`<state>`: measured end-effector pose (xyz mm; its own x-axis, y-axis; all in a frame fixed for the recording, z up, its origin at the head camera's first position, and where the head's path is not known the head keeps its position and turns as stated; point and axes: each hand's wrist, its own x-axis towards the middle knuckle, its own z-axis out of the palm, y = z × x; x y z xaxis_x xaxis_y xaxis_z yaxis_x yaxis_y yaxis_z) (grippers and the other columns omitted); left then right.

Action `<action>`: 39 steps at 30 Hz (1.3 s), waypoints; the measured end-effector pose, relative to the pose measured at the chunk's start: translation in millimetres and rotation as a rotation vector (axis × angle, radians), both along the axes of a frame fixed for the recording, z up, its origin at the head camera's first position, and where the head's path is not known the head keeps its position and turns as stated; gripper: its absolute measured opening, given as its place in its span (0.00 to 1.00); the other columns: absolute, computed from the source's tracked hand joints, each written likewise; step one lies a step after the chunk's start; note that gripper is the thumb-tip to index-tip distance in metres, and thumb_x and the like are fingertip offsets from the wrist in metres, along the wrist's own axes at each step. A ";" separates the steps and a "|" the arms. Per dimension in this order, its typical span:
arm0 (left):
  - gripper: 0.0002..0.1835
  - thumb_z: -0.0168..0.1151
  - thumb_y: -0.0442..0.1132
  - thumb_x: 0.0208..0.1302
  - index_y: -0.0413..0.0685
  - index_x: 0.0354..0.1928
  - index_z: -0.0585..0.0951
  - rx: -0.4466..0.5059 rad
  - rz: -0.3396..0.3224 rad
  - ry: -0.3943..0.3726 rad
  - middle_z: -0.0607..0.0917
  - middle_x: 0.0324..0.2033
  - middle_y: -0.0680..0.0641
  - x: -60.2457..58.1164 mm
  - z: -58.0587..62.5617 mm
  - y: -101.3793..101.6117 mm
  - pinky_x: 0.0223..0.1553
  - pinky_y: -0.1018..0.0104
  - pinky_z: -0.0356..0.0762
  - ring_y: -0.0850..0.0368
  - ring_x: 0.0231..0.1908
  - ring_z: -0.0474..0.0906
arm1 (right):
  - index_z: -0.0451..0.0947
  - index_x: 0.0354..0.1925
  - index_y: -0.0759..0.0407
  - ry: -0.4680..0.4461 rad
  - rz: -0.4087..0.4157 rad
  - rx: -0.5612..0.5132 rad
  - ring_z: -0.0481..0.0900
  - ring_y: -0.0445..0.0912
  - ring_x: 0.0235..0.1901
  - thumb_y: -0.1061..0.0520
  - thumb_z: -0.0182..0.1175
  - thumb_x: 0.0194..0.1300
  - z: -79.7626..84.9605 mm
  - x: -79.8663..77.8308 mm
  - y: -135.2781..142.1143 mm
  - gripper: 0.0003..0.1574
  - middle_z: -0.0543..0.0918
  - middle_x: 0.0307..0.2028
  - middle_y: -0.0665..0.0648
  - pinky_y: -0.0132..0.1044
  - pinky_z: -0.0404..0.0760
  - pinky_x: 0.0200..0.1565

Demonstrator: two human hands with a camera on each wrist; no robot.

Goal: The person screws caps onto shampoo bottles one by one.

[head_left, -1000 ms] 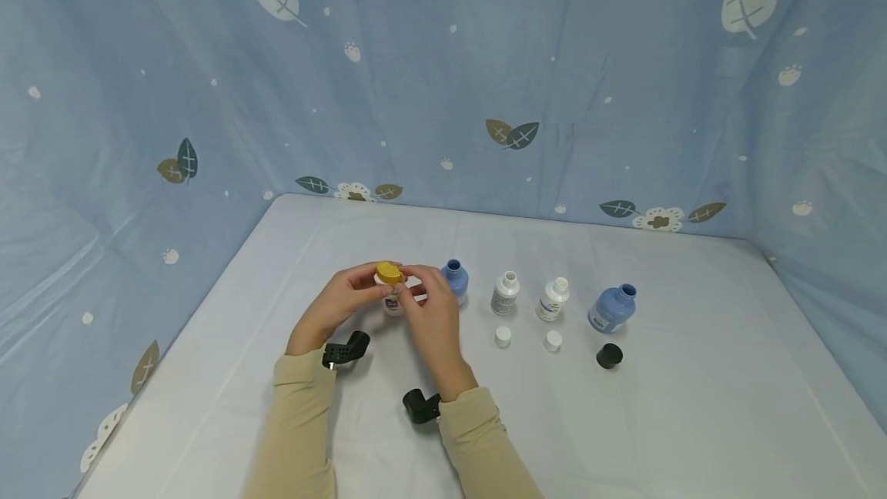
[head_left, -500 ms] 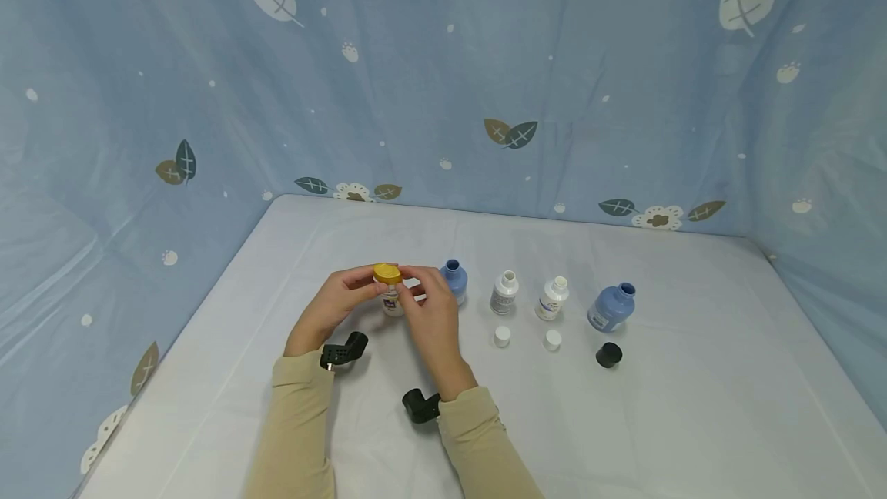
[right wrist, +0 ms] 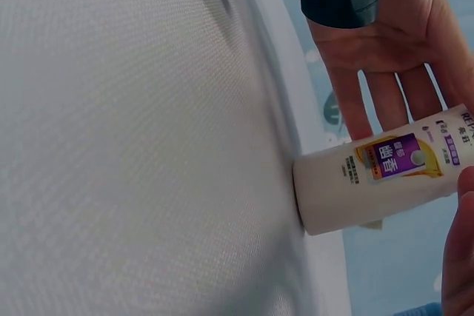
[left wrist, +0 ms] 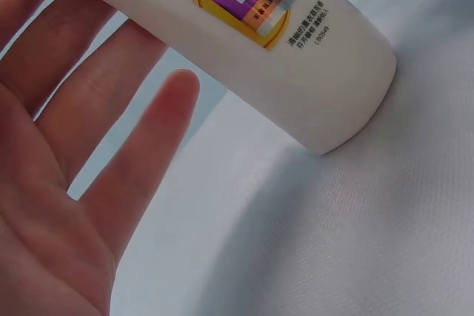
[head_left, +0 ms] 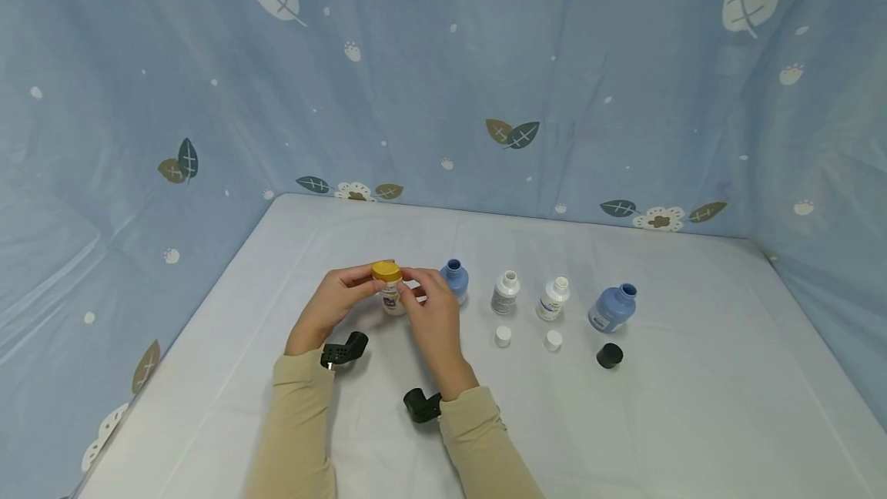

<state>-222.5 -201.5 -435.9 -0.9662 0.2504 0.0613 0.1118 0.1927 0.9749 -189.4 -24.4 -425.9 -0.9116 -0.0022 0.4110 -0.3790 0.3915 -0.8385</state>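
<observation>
A white bottle (head_left: 393, 303) with a yellow cap (head_left: 386, 271) and a purple label is held between both hands, cap up and leaning slightly left. My left hand (head_left: 338, 305) grips its upper part from the left, thumb just below the cap; its little finger stands away from the bottle in the left wrist view. From the right, my right hand (head_left: 433, 318) pinches the bottle near its top, thumb in front. In the right wrist view, the bottle's base (right wrist: 302, 197) is right at the white tabletop (right wrist: 148, 146).
Just right of the hands stands an uncapped blue bottle (head_left: 454, 282). Further right are two uncapped white bottles, a grey-labelled one (head_left: 504, 295) and another (head_left: 552, 300), then a second blue bottle (head_left: 613, 308). Two white caps (head_left: 502, 336) and a black cap (head_left: 610, 356) lie in front.
The yellow cap and the bottle's top have shifted slightly left, with the left fingers alongside. The right hand and the other bottles have stayed in place.
</observation>
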 end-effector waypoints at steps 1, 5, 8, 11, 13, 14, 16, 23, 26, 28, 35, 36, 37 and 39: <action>0.22 0.61 0.49 0.56 0.52 0.53 0.77 0.003 0.002 -0.002 0.76 0.52 0.52 0.3 0.4 0.0 0.52 0.57 0.66 0.58 0.54 0.68 | 0.78 0.46 0.50 -0.004 0.001 0.001 0.74 0.38 0.32 0.53 0.59 0.59 -0.1 0.0 -0.3 0.15 0.76 0.40 0.45 0.29 0.75 0.32; 0.22 0.60 0.47 0.57 0.52 0.54 0.76 0.008 0.004 -0.010 0.76 0.52 0.52 3.7 5.7 0.3 0.52 0.57 0.65 0.58 0.54 0.68 | 0.78 0.47 0.50 -0.010 -0.004 0.010 0.74 0.38 0.32 0.53 0.59 0.59 -1.0 -0.3 -1.1 0.15 0.76 0.41 0.45 0.29 0.74 0.31; 0.22 0.60 0.45 0.57 0.49 0.55 0.75 0.012 -0.002 -0.003 0.76 0.53 0.50 8.3 13.6 1.5 0.52 0.55 0.65 0.56 0.54 0.68 | 0.78 0.46 0.51 -0.002 -0.005 0.009 0.75 0.38 0.32 0.54 0.59 0.59 -0.9 -0.6 -1.3 0.15 0.76 0.41 0.45 0.29 0.75 0.31; 0.22 0.60 0.45 0.58 0.47 0.55 0.75 0.007 -0.009 0.009 0.76 0.52 0.49 12.4 20.7 2.7 0.51 0.55 0.66 0.55 0.52 0.70 | 0.78 0.46 0.51 0.001 -0.005 0.013 0.75 0.38 0.32 0.54 0.59 0.59 -0.4 -0.3 -1.3 0.14 0.76 0.40 0.45 0.29 0.74 0.31; 0.23 0.60 0.46 0.58 0.46 0.54 0.75 0.008 -0.014 0.006 0.76 0.51 0.48 13.6 23.1 3.0 0.51 0.56 0.67 0.55 0.51 0.71 | 0.78 0.46 0.51 -0.002 -0.008 0.016 0.75 0.38 0.32 0.55 0.58 0.60 -0.3 -0.3 -1.0 0.14 0.76 0.40 0.45 0.29 0.74 0.31; 0.23 0.60 0.46 0.58 0.46 0.55 0.75 0.007 -0.017 0.004 0.77 0.51 0.48 14.1 23.6 3.0 0.51 0.57 0.67 0.55 0.51 0.71 | 0.78 0.46 0.51 -0.003 -0.010 0.016 0.75 0.38 0.32 0.55 0.58 0.60 -0.2 -0.1 -0.9 0.14 0.76 0.40 0.45 0.29 0.74 0.31; 0.23 0.60 0.45 0.58 0.46 0.55 0.74 0.015 -0.031 -0.001 0.76 0.51 0.47 14.5 23.9 2.5 0.51 0.58 0.67 0.54 0.51 0.71 | 0.78 0.45 0.51 -0.003 -0.017 0.012 0.74 0.38 0.32 0.56 0.57 0.60 0.1 0.0 -0.7 0.14 0.76 0.41 0.44 0.29 0.74 0.31; 0.24 0.56 0.45 0.61 0.52 0.59 0.70 0.032 -0.058 0.044 0.74 0.53 0.50 14.1 26.6 2.5 0.54 0.53 0.61 0.56 0.54 0.68 | 0.78 0.46 0.50 0.041 -0.033 -0.037 0.74 0.37 0.31 0.58 0.53 0.63 5.3 0.9 3.7 0.13 0.75 0.41 0.45 0.29 0.75 0.30; 0.21 0.52 0.44 0.65 0.56 0.60 0.69 0.057 -0.022 0.101 0.75 0.52 0.49 14.2 31.7 5.1 0.55 0.51 0.58 0.56 0.55 0.67 | 0.77 0.47 0.48 0.058 -0.018 -0.058 0.74 0.36 0.31 0.56 0.51 0.64 8.8 1.0 6.9 0.14 0.75 0.41 0.45 0.30 0.74 0.30; 0.20 0.49 0.41 0.66 0.57 0.60 0.68 0.095 0.019 0.144 0.75 0.53 0.48 15.1 36.7 6.8 0.56 0.51 0.59 0.55 0.55 0.67 | 0.76 0.49 0.46 0.063 0.006 -0.073 0.75 0.36 0.31 0.55 0.51 0.65 11.1 1.3 8.4 0.15 0.75 0.41 0.44 0.31 0.75 0.30; 0.19 0.47 0.38 0.67 0.50 0.59 0.68 0.190 0.175 0.274 0.75 0.51 0.42 20.4 60.5 13.7 0.54 0.54 0.64 0.50 0.52 0.70 | 0.71 0.54 0.41 -0.008 0.172 -0.124 0.76 0.36 0.34 0.46 0.49 0.65 20.3 3.5 10.5 0.18 0.75 0.44 0.43 0.31 0.76 0.29; 0.18 0.48 0.38 0.67 0.48 0.58 0.69 0.191 0.191 0.285 0.75 0.50 0.42 21.2 64.1 14.9 0.54 0.54 0.64 0.50 0.51 0.70 | 0.71 0.54 0.42 -0.022 0.194 -0.128 0.76 0.37 0.34 0.45 0.49 0.65 22.1 3.8 11.8 0.19 0.75 0.44 0.44 0.32 0.77 0.29; 0.18 0.48 0.39 0.67 0.46 0.58 0.70 0.193 0.202 0.292 0.76 0.49 0.42 22.0 67.4 16.0 0.53 0.54 0.64 0.50 0.51 0.71 | 0.71 0.54 0.42 -0.034 0.209 -0.124 0.76 0.37 0.35 0.44 0.49 0.65 24.1 4.1 13.3 0.20 0.75 0.44 0.44 0.32 0.77 0.30; 0.17 0.49 0.39 0.66 0.44 0.56 0.71 0.191 0.218 0.301 0.77 0.48 0.42 24.1 74.8 18.6 0.53 0.55 0.65 0.51 0.50 0.72 | 0.70 0.55 0.42 -0.066 0.234 -0.123 0.76 0.37 0.35 0.42 0.48 0.64 28.3 4.4 16.9 0.21 0.75 0.45 0.44 0.34 0.77 0.31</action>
